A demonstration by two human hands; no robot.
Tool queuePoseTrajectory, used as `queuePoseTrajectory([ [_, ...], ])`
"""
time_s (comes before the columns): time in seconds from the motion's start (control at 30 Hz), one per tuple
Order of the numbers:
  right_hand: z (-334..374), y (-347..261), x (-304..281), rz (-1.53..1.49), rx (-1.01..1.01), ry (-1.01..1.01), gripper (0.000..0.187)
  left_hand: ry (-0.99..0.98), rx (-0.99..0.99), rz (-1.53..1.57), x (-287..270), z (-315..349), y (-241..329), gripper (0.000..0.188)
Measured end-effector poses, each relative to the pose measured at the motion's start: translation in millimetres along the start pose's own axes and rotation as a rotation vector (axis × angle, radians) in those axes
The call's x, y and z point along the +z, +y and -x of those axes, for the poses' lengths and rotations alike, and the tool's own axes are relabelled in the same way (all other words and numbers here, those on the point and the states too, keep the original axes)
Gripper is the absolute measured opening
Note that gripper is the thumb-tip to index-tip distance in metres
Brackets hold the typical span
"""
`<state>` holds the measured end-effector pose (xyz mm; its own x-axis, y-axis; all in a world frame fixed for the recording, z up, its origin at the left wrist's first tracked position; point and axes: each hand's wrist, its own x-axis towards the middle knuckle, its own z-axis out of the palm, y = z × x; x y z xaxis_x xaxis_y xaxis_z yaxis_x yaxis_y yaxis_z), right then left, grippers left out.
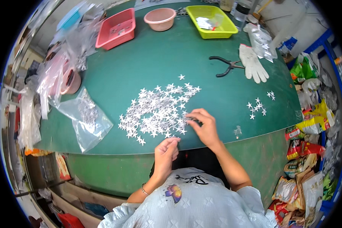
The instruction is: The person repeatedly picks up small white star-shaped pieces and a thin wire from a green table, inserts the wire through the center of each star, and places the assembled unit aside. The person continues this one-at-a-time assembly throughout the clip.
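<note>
A loose pile of small silvery-white star-shaped pieces covers the middle of the green table. At the pile's near edge, my left hand is closed, thumb and forefinger pressed together; anything in the pinch is too small to make out. My right hand reaches to the pile's right edge. Its thumb and fingers curl together beside the outermost stars, and whatever lies between the fingertips I cannot make out. A small separate group of stars lies off to the right.
A clear plastic bag of similar pieces lies left. Black-handled pliers and a white glove rest right. A pink tray, a pink bowl and a yellow-green basket stand far back. Shelves with colourful packages flank the right side.
</note>
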<state>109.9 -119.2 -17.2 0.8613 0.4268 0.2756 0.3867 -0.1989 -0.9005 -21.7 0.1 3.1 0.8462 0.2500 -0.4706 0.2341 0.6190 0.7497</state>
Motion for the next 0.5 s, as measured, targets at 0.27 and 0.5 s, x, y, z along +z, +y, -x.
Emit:
queuePoseTrajectory([
  [0.27, 6, -15, 3, -0.504, 0.385, 0.066, 0.011, -0.025, 0.003, 0.009, -6, 2, 8, 0.013],
  [0.5, 26, -45, 11, -0.992, 0.615, -0.028, 0.011, -0.057, 0.246, -0.139, 2, 1, 24, 0.027],
])
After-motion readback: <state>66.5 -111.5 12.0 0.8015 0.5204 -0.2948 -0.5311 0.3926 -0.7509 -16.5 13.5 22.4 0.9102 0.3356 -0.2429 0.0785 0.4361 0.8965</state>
